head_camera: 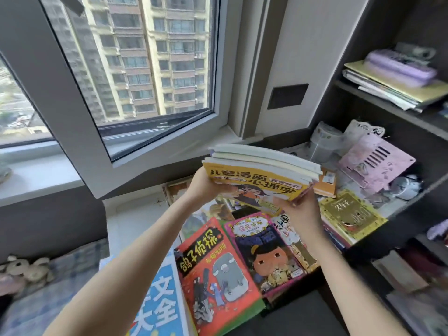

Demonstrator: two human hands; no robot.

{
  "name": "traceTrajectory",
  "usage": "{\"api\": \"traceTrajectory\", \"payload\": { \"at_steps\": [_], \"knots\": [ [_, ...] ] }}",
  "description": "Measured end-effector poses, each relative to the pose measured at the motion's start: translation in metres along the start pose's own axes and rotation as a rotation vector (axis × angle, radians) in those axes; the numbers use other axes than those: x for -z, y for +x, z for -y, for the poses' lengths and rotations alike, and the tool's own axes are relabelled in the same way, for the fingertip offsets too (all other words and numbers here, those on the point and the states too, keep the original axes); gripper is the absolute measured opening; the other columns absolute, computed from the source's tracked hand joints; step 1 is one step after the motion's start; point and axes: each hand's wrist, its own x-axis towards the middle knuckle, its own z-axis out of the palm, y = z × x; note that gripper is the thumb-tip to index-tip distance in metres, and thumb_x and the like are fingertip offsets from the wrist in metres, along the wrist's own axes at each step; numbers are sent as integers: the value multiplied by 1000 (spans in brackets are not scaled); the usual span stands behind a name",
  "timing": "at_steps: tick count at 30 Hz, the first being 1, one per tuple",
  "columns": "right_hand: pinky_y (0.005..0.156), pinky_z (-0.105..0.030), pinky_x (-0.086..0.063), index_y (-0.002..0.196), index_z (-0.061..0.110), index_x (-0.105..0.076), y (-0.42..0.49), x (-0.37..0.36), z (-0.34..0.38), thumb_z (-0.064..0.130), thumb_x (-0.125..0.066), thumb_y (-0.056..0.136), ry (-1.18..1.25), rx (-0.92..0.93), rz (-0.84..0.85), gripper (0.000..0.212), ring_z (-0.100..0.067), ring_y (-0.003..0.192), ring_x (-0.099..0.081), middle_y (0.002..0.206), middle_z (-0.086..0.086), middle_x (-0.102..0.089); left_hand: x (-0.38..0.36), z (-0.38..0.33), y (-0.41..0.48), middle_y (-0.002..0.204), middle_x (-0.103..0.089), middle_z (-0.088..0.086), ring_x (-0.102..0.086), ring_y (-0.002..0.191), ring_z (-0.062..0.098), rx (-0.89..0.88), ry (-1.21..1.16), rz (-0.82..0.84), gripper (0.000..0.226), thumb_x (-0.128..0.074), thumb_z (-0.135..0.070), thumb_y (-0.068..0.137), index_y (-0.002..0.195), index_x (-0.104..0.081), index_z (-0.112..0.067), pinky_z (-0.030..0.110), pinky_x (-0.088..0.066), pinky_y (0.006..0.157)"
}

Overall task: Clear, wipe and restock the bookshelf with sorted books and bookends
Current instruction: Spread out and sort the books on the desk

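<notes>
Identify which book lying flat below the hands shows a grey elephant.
The red-orange book, left of the pink-bordered book, which shows a cartoon child instead.

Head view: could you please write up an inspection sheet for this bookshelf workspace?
Surface: pale ledge below the window, mostly covered by flat-lying books.
Job's things: stack of books held above the ledge; orange book, purple book, gold book lying flat; pink bookend tilted at right.
Clutter: purple case on papers in the dark shelf unit; plush toy at far left.
Grippers: left hand and right hand grip the stack's ends.
Cables: nothing seen.
Surroundings: tower blocks outside the window.
</notes>
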Motion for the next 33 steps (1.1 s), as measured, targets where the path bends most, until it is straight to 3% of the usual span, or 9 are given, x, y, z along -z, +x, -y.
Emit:
{"api": "traceTrajectory", "payload": {
  "at_steps": [2,5,11,15,19,22,24,28,33],
  "knots": [
    [82,-5,-45,127,17,-48,16,6,-12,6,-76,77,-5,-6,-9,58,4,102,-60,113,13,-63,-9,-8,20,101,-73,10,-67,91,20,-3,65,14,38,-84,3,62,95,-71,-11,38,-54,84],
    [77,-3,-45,122,10,-51,49,4,-15,2,-74,79,-23,28,-2,49,5,97,-62,110,8,-65,-7,-19,48,102,-73,7,-67,96,21,-22,123,5,42,-86,-1,61,100,-71,-10,41,-53,90],
    [58,-14,-53,115,8,-52,127,-10,-11,-6,-72,77,-42,87,99,45,11,79,-63,97,13,-66,0,-22,98,91,-66,-6,-62,86,12,9,106,-104,38,-82,0,65,95,-67,-17,28,-51,81],
    [73,-22,-56,112,15,-58,166,-11,-33,-8,-72,76,-67,68,173,46,-11,98,-66,101,13,-71,-10,7,123,93,-69,-6,-65,88,13,85,35,-137,42,-85,0,62,95,-67,-18,29,-52,79],
    [93,-37,-48,101,23,-60,178,-12,-62,-7,-69,78,-74,-121,258,39,-20,110,-61,108,3,-68,-32,29,134,97,-71,-3,-67,92,13,191,-51,-37,44,-80,4,66,102,-66,-17,40,-54,90],
    [95,-41,-49,102,16,-59,184,-11,-70,-15,-67,75,68,-251,226,41,-24,107,-63,106,-2,-69,-35,28,141,103,-71,1,-66,98,15,180,-182,64,62,-73,13,66,121,-56,-11,40,-54,90],
    [85,-36,-53,110,5,-58,190,-10,-68,-14,-69,65,177,-261,198,50,-26,104,-65,104,-8,-70,-35,25,148,110,-68,5,-64,105,20,139,-281,87,83,-70,17,64,135,-40,-14,32,-56,81],
    [79,-36,-52,105,6,-64,199,-13,-63,-3,-64,52,306,-194,165,54,-23,98,-67,99,-4,-72,-41,14,154,119,-62,2,-63,105,12,86,-373,109,116,-67,22,67,147,-11,-39,23,-54,72],
    [83,-36,-49,100,9,-64,200,-13,-63,-5,-67,52,290,-229,235,50,-19,96,-67,96,-3,-72,-36,18,159,122,-61,6,-60,113,23,101,-402,87,120,-75,11,59,148,-10,-37,40,-49,94]
  ]
}}
